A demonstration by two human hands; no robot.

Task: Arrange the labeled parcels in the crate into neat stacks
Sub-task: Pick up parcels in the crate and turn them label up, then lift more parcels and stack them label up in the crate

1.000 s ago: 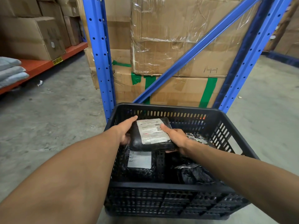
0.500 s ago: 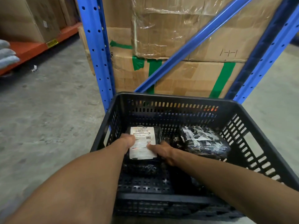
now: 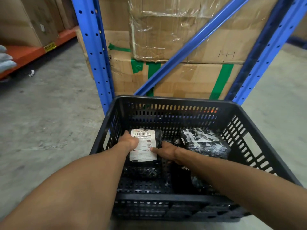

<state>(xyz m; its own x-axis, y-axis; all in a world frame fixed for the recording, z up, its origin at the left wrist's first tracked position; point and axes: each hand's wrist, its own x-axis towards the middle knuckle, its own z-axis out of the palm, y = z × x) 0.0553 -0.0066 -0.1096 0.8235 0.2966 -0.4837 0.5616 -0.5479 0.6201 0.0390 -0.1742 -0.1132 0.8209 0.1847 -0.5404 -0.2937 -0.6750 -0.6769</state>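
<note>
A black slotted plastic crate stands on the concrete floor. Inside at the left lies a black parcel with a white shipping label, resting on another black parcel. My left hand grips the labeled parcel's left edge with its thumb on the label. My right hand holds its right edge, thumb also on the label. A second black parcel with a crumpled white label sits at the crate's right. More dark parcels lie under my right forearm.
A blue rack upright and diagonal brace stand just behind the crate, with taped cardboard boxes behind them. An orange shelf with boxes runs at the far left. Grey concrete floor lies on both sides.
Both hands have lowered the labeled parcel from above the crate down onto the parcel at the left. The view has tipped down and closer to the crate.
</note>
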